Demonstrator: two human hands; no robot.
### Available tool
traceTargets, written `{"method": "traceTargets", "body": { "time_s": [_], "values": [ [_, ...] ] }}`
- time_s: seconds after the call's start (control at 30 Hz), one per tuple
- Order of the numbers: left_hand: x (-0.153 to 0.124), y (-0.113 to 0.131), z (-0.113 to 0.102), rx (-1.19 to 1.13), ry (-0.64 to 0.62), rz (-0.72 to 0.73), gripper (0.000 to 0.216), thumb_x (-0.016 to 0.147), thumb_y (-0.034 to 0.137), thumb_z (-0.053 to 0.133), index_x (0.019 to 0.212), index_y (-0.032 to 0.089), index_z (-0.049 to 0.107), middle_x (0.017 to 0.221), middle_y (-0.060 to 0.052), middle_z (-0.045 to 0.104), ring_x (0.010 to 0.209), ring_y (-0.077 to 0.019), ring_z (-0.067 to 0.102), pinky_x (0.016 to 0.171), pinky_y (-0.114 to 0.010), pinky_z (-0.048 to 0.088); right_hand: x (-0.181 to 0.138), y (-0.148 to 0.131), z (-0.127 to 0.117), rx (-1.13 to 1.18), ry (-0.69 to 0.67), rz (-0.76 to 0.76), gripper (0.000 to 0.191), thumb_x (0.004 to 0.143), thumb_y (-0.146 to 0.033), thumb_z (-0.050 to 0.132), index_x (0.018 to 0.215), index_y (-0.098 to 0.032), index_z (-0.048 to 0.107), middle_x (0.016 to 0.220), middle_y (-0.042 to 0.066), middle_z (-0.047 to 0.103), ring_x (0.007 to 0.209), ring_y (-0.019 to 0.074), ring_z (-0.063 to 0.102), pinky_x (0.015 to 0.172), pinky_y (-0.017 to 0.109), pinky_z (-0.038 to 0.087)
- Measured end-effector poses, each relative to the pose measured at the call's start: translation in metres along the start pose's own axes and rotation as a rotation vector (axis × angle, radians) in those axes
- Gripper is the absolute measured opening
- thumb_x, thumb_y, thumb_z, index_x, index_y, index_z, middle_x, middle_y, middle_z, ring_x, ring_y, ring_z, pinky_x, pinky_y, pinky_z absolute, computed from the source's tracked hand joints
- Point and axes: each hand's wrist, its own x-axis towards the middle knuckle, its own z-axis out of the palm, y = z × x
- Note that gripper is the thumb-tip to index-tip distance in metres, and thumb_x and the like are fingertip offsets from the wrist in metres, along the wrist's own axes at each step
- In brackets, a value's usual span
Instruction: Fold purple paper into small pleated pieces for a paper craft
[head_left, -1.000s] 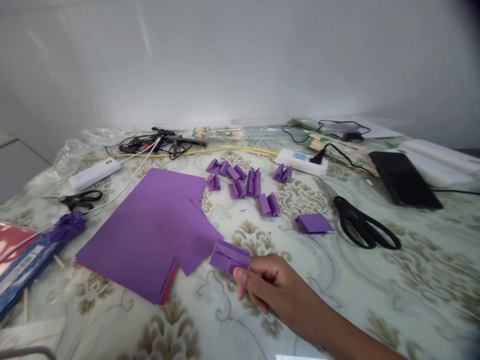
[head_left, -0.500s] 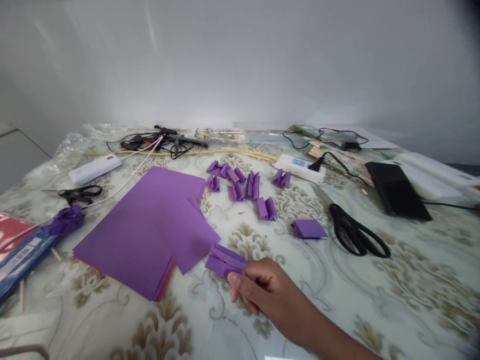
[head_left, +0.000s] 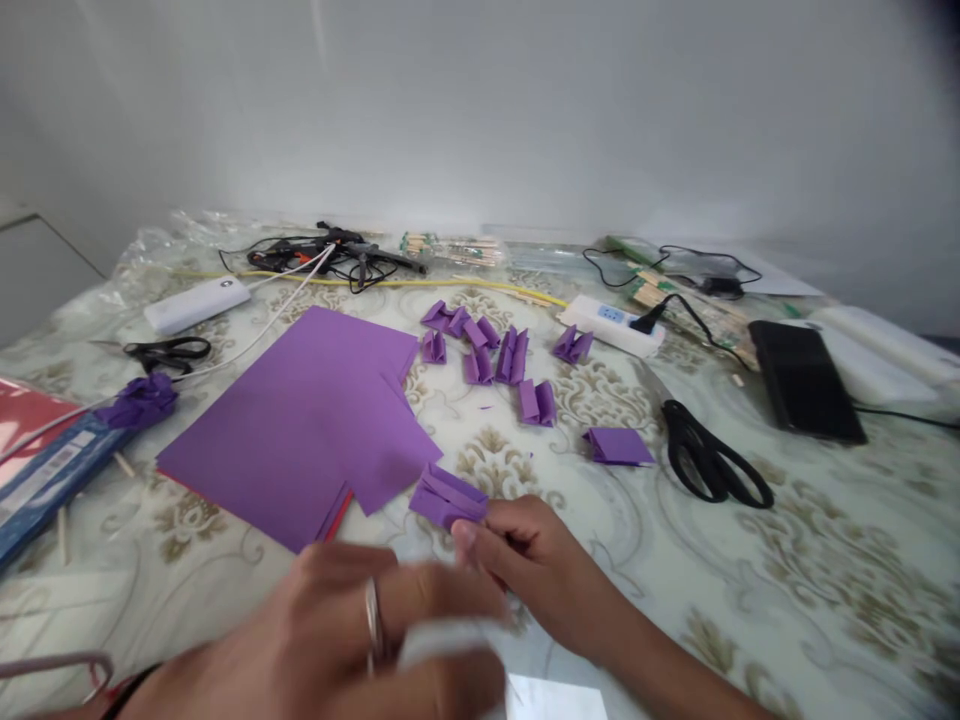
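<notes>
My right hand (head_left: 529, 560) pinches a folded purple paper piece (head_left: 446, 497) just above the table, near the lower corner of a stack of purple paper sheets (head_left: 307, 425). My left hand (head_left: 337, 640) is low in front, blurred by motion, a ring on one finger, with something white and smeared by its fingers. Several small folded purple pieces (head_left: 510, 360) lie further back, and one flat folded piece (head_left: 616, 446) lies to the right.
Black scissors (head_left: 709, 465) lie right of the pieces, smaller scissors (head_left: 166, 352) at left. A power strip (head_left: 611, 325), phone (head_left: 806, 380), power bank (head_left: 196, 303), cables (head_left: 330, 262), a purple paper flower (head_left: 139, 400) and a blue packet (head_left: 45, 480) surround the work area.
My left hand has come into view from the bottom left, moving toward my right hand. The right hand still holds the folded piece in about the same place.
</notes>
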Motion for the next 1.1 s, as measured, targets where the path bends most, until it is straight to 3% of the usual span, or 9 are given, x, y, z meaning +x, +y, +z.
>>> {"method": "traceTargets", "body": {
  "time_s": [0.1,0.2,0.27,0.37,0.47,0.63,0.87,1.1],
  "values": [
    [0.055,0.007,-0.003,-0.024,0.038,-0.020,0.034,0.100,0.023,0.062,0.132,0.032,0.061,0.126,-0.006,0.069,0.090,-0.0220,0.070,0.077,-0.036,0.061,-0.001,-0.007,0.001,-0.066,-0.027,-0.049,0.054,0.099,-0.059,0.062,0.066,-0.017,0.070,0.052,-0.007,0.033,0.049,0.0102,0.033,0.049,0.027,0.023],
    [0.077,0.008,0.002,-0.083,0.136,-0.165,0.043,0.098,0.024,0.065,0.140,0.027,0.054,0.098,-0.001,0.063,0.066,-0.0151,0.058,0.065,-0.029,0.054,-0.003,-0.012,0.003,-0.111,-0.060,-0.117,0.058,0.098,-0.053,0.066,0.053,-0.019,0.053,0.053,-0.007,0.030,0.051,0.0095,0.031,0.050,0.028,0.022],
    [0.075,0.004,0.005,-0.177,0.056,-0.275,0.037,0.101,0.033,0.065,0.136,0.024,0.058,0.082,0.003,0.057,0.065,-0.0158,0.057,0.062,-0.027,0.051,-0.004,-0.013,0.005,-0.129,-0.082,-0.169,0.059,0.099,-0.049,0.065,0.052,-0.020,0.043,0.055,-0.007,0.033,0.051,0.0093,0.032,0.051,0.028,0.022],
    [0.062,-0.002,0.009,-0.308,-0.070,-0.313,0.025,0.103,0.045,0.063,0.112,0.022,0.070,0.079,0.001,0.058,0.066,-0.0154,0.052,0.063,-0.026,0.049,-0.005,-0.012,0.007,-0.151,-0.109,-0.224,0.056,0.101,-0.044,0.061,0.056,-0.021,0.035,0.056,-0.007,0.031,0.051,0.0093,0.032,0.052,0.029,0.022],
    [0.054,-0.006,0.011,-0.368,-0.034,-0.277,0.033,0.105,0.049,0.061,0.091,0.021,0.072,0.079,-0.001,0.062,0.070,-0.0167,0.051,0.066,-0.026,0.046,-0.006,-0.009,0.010,-0.195,-0.134,-0.267,0.053,0.101,-0.040,0.060,0.060,-0.022,0.033,0.057,-0.006,0.034,0.052,0.0098,0.035,0.053,0.029,0.023],
    [0.055,-0.006,0.008,-0.497,-0.171,-0.241,0.032,0.109,0.040,0.055,0.093,0.018,0.073,0.085,-0.005,0.071,0.075,-0.0171,0.057,0.069,-0.026,0.045,-0.006,-0.006,0.012,-0.252,-0.133,-0.346,0.050,0.099,-0.038,0.060,0.061,-0.022,0.033,0.058,-0.006,0.036,0.052,0.0101,0.036,0.055,0.029,0.024],
    [0.053,-0.013,0.008,-0.461,-0.196,-0.255,0.035,0.106,0.041,0.055,0.085,0.016,0.066,0.074,0.000,0.054,0.069,-0.0150,0.042,0.062,-0.025,0.035,-0.006,-0.009,0.013,-0.289,-0.097,-0.325,0.051,0.100,-0.045,0.059,0.060,-0.023,0.036,0.055,-0.007,0.034,0.052,0.0106,0.035,0.054,0.028,0.023],
    [0.052,-0.015,0.007,-0.419,-0.209,-0.272,0.040,0.109,0.045,0.052,0.085,0.016,0.066,0.074,0.000,0.056,0.069,-0.0146,0.045,0.063,-0.025,0.036,-0.002,-0.006,0.013,-0.261,-0.093,-0.321,0.058,0.099,-0.049,0.064,0.059,-0.023,0.032,0.054,-0.007,0.032,0.051,0.0103,0.034,0.053,0.028,0.024]
  ]
}}
